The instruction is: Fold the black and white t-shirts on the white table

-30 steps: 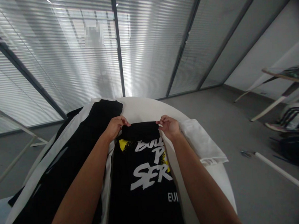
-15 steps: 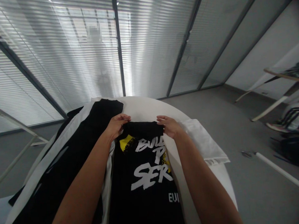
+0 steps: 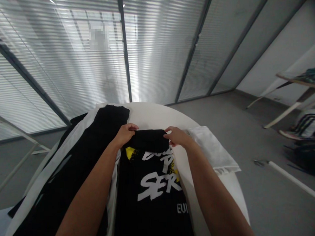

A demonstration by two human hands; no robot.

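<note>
A black T-shirt (image 3: 152,220) with white lettering and yellow patches lies lengthwise in front of me, its sides folded in. Its far end is turned over toward me in a plain black flap that covers part of the top line of print. My left hand (image 3: 126,134) pinches the flap's left corner between thumb and fingers. At the opposite corner, my right hand (image 3: 176,136) has its fingers closed on the cloth. Both forearms reach in from the bottom of the view.
Black and white garments (image 3: 78,164) are heaped along the left of the round white table (image 3: 157,112). A folded white cloth (image 3: 214,146) hangs over its right edge. On the floor at right are a white pole (image 3: 298,181) and another table (image 3: 298,80). Blinds (image 3: 153,44) stand behind.
The turned-over flap has come nearer to me and hides more of the upper lettering. My right hand has shifted slightly inward and closed its fingers on the corner.
</note>
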